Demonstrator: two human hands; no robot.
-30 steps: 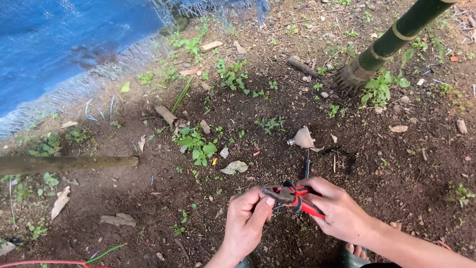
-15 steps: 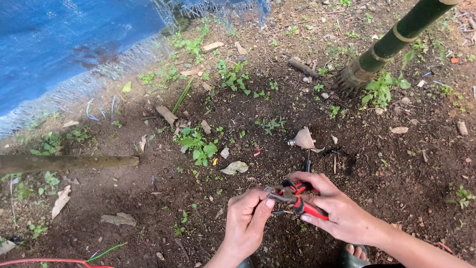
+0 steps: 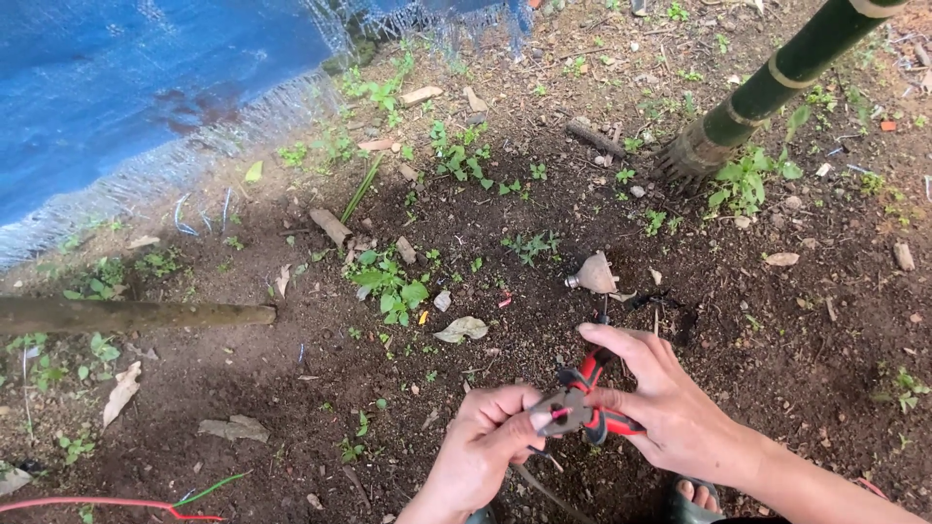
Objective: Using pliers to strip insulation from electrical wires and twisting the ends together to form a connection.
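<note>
The right hand (image 3: 670, 408) is wrapping loosely around the red-and-black handles of the pliers (image 3: 581, 408), index finger stretched forward. The left hand (image 3: 485, 446) is pinching at the grey plier nose, perhaps gripping something small there; too blurred to tell. Both wrists are angling inward above dark soil (image 3: 544, 281).

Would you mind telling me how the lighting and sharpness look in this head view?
Head view: soft, even daylight, no hard shadows or glare; the soil is dark under the person. The left hand, right hand and red-handled pliers are reasonably sharp; the bamboo stem and blue tarp bend slightly toward the edges.
</note>
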